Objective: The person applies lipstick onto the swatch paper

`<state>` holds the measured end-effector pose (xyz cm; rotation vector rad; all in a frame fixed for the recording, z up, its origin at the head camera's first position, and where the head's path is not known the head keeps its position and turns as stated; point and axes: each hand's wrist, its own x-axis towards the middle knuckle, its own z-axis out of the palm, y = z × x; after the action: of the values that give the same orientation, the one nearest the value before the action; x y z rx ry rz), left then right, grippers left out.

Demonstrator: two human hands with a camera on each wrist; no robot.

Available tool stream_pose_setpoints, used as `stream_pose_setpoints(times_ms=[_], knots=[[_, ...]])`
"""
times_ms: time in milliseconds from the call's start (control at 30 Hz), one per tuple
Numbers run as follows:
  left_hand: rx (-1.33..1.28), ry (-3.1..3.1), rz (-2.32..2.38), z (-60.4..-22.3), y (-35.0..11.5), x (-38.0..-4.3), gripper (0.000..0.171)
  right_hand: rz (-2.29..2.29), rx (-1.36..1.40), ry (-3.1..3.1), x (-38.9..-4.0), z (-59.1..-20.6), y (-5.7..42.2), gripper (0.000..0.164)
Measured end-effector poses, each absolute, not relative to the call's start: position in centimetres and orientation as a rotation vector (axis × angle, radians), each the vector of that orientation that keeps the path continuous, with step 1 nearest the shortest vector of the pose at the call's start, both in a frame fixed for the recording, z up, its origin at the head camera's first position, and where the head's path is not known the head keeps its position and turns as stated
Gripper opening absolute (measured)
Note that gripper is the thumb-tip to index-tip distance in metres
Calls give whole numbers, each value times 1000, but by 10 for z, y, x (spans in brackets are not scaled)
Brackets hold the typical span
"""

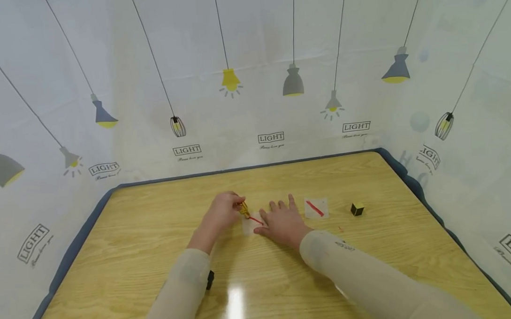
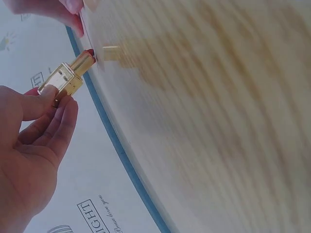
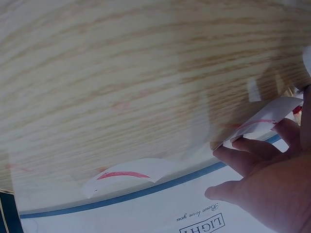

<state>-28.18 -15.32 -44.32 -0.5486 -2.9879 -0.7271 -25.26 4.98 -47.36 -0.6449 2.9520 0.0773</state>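
Observation:
My left hand [image 1: 223, 211] pinches a gold lipstick [image 2: 68, 77] between thumb and fingers. Its red tip meets a small white paper [image 1: 250, 227] on the wooden table, at one end of a red stroke [image 1: 255, 220]. From the other side my right hand [image 1: 284, 223] rests on that paper, fingers spread and fairly straight. In the right wrist view the paper [image 3: 262, 119] looks slightly bowed by the fingertips. A second white paper [image 1: 320, 210], bearing a thick red stroke [image 3: 124, 174], lies to the right of the right hand.
A small black and gold cube [image 1: 357, 209] sits farther right on the table [image 1: 260, 290]. A black object [image 1: 210, 280] is partly hidden behind the left sleeve. Faint red marks [image 1: 341, 229] show on the tabletop. Behind hangs a white sheet [image 1: 259, 32] printed with lamps.

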Motion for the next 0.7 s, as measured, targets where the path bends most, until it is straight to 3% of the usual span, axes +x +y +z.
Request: stream_pose_setpoints(times_ms=[700], knots=[[-695,-3011,-895,-438,-138,-266,27,59,-651,2963,-250,-471,50,74]])
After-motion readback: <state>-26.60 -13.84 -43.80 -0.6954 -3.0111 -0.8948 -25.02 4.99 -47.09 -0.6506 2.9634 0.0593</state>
